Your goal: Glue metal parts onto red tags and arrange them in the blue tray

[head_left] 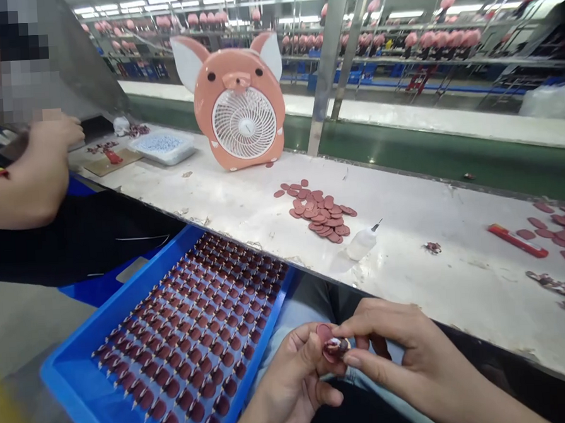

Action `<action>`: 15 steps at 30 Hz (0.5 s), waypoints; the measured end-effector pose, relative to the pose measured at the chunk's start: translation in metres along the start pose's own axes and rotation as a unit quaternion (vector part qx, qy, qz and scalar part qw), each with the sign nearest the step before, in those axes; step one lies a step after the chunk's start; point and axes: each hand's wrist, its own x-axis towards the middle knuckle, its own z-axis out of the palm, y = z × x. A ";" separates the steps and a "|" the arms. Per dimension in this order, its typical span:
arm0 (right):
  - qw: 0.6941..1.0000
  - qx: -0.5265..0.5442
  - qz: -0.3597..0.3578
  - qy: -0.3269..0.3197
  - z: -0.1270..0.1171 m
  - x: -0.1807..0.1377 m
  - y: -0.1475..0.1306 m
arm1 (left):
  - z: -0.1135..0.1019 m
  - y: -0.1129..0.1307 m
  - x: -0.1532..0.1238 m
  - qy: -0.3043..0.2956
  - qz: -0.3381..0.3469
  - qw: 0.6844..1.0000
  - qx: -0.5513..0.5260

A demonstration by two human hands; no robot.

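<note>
One small maroon oval disc (pixel 323 331) with a dark-and-white fitting (pixel 337 345), right of the open blue plastic tray (pixel 68 374), between both hands' fingers, long axis partly hidden. Left hand (pixel 298 368), nearer the tray, palm upturned, pinches the disc; right hand (pixel 408 347), farther from the tray, back uppermost, appears to grip the fitting between thumb and forefinger.

The left hand (pixel 291 375) and right hand (pixel 408 350) were bare, as were the 2 forearms (pixel 486 396) where visible. Trousers (pixel 309 301) were pale blue with a denim look. Black cloth (pixel 362 409) showed below the hands; garment type could not be determined.
</note>
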 end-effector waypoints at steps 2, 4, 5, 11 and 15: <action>0.999 -0.021 -0.025 0.038 0.004 0.001 0.002 | 0.000 0.001 0.002 0.014 0.013 1.000 0.019; 0.987 -0.077 -0.083 0.112 0.011 0.001 0.007 | 0.002 0.002 0.003 0.070 0.062 0.995 0.040; 0.972 -0.123 -0.123 0.156 0.015 0.002 0.009 | 0.004 0.002 0.004 0.106 0.103 0.988 0.053; 0.883 -0.279 -0.284 0.247 0.040 0.003 0.019 | 0.015 -0.001 0.002 0.194 0.272 0.933 0.135; 0.876 -0.289 -0.301 0.242 0.047 0.004 0.022 | 0.018 -0.003 -0.002 0.227 0.275 0.918 0.172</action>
